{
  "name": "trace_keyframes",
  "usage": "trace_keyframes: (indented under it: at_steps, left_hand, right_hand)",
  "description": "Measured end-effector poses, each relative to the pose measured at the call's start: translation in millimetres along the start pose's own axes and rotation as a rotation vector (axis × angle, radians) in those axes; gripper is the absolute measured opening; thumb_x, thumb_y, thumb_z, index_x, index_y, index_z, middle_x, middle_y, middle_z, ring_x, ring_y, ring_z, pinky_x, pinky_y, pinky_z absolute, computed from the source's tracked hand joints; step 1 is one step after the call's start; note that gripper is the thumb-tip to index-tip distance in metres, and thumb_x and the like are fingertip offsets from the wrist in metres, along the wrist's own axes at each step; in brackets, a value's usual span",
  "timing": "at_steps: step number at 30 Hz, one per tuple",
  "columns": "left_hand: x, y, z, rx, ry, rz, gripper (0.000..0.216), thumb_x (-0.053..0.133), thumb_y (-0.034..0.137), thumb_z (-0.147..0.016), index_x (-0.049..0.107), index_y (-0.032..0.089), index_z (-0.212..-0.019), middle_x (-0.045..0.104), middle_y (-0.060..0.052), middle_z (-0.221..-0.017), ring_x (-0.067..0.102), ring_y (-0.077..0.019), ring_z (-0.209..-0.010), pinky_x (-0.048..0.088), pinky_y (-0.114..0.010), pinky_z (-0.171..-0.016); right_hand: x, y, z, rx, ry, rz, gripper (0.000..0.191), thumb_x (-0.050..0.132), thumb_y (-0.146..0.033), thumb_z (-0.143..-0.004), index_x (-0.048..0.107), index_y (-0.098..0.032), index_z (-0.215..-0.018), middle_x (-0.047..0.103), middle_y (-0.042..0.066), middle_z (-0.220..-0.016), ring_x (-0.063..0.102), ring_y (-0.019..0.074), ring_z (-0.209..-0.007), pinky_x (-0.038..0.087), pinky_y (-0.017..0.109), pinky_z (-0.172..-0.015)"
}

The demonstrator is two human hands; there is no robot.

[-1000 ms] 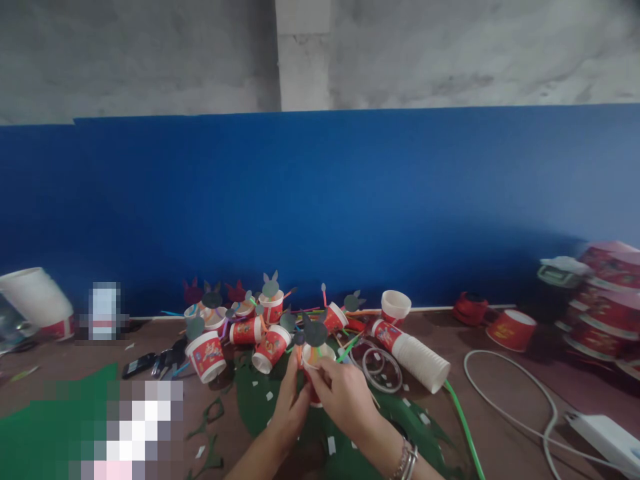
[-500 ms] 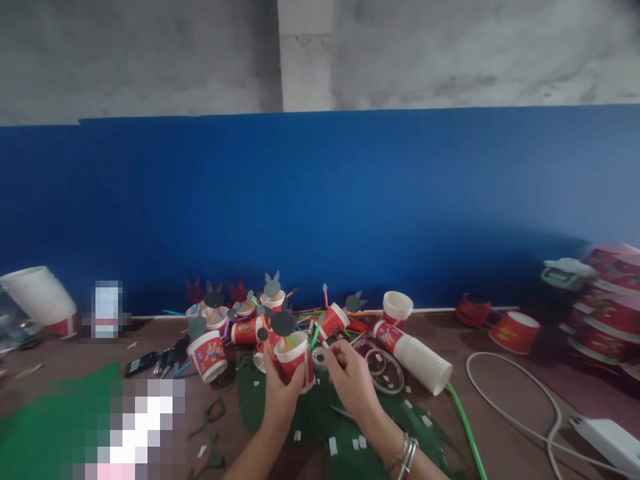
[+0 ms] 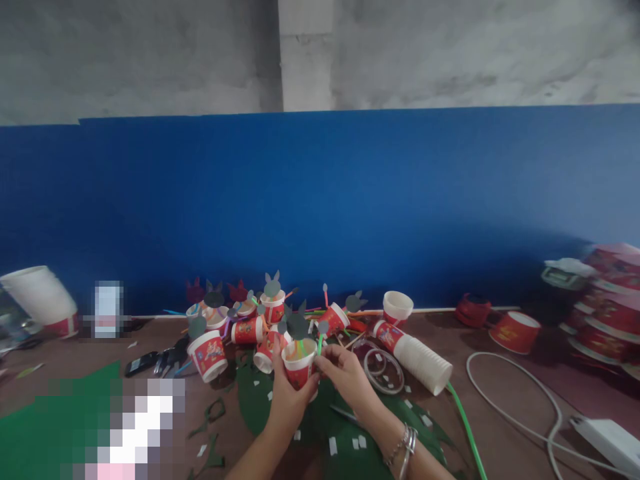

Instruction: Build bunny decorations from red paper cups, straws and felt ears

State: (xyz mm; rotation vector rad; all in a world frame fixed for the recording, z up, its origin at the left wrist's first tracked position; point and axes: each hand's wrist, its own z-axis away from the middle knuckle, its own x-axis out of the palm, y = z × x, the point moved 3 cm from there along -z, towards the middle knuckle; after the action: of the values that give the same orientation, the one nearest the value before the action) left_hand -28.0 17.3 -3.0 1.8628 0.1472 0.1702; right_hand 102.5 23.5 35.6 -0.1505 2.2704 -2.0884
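My left hand [image 3: 290,397] is wrapped round a red paper cup [image 3: 299,377] with a white rim, held upright above the table. A dark paper cutout with two pointed ears [image 3: 299,325] rises from the cup's mouth, on an orange and green stem. At the cup's right side stands a green stick [image 3: 319,345] topped with a small grey paper disc [image 3: 323,327]. The closed fingertips of my right hand [image 3: 345,373] press at the stick's lower end against the cup wall. Whether tape lies under those fingertips is hidden.
Several decorated cups [image 3: 207,357] lie and stand behind my hands. A cup stack [image 3: 420,360] lies at right, beside rings of clear tape [image 3: 387,370]. Green paper [image 3: 305,430] with white scraps is beneath my forearms. A white cable [image 3: 500,357] loops at far right.
The cup has turned and moved slightly right, so its eared cutout now shows clearly. My right fingers, apart from the cup before with a small white piece, now touch its side by the green stick.
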Motion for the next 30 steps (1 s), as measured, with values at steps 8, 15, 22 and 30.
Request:
trace_keyframes:
  at_steps: [8,15,22,30]
  left_hand:
    - [5.1,-6.9,4.7,0.030,-0.082,-0.008,0.096,0.071,0.027,-0.067,0.013,0.020,-0.142,0.042,-0.015,-0.138,0.042,-0.0272,-0.127,0.032,-0.040,-0.105]
    - [6.8,-10.1,4.7,0.042,-0.173,-0.077,0.095,0.070,0.030,-0.069,0.012,0.018,-0.143,0.035,-0.016,-0.143,0.038,-0.0276,-0.130,0.030,-0.039,-0.107]
    - [7.8,-11.3,6.0,0.035,-0.171,-0.029,0.100,0.071,0.027,-0.067,0.008,0.019,-0.144,0.038,-0.015,-0.141,0.040,-0.0261,-0.129,0.029,-0.038,-0.108]
    - [10.0,-10.6,7.0,0.033,-0.157,-0.025,0.099,0.070,0.026,-0.068,0.008,0.018,-0.144,0.041,-0.015,-0.140,0.040,-0.0262,-0.128,0.029,-0.039,-0.108]
  right_hand:
    - [-19.2,3.9,-4.6,0.175,-0.138,-0.020,0.032,0.076,-0.041,-0.059,0.058,-0.014,-0.061,0.058,-0.003,-0.053,0.049,0.0087,-0.050,0.030,0.020,-0.048]
    - [-25.4,6.2,-8.3,0.094,-0.178,0.113,0.022,0.073,-0.029,-0.062,0.055,-0.016,-0.060,0.057,-0.006,-0.051,0.053,0.0103,-0.053,0.037,0.022,-0.053]
    - [-28.1,9.1,-8.3,0.165,-0.171,-0.020,0.029,0.079,-0.032,-0.055,0.056,-0.015,-0.060,0.060,-0.004,-0.054,0.057,0.0121,-0.056,0.042,0.025,-0.060]
    - [-32.4,2.6,-8.9,0.132,-0.212,0.056,0.025,0.075,-0.034,-0.060,0.061,-0.014,-0.064,0.061,-0.004,-0.053,0.055,0.0110,-0.052,0.039,0.023,-0.054]
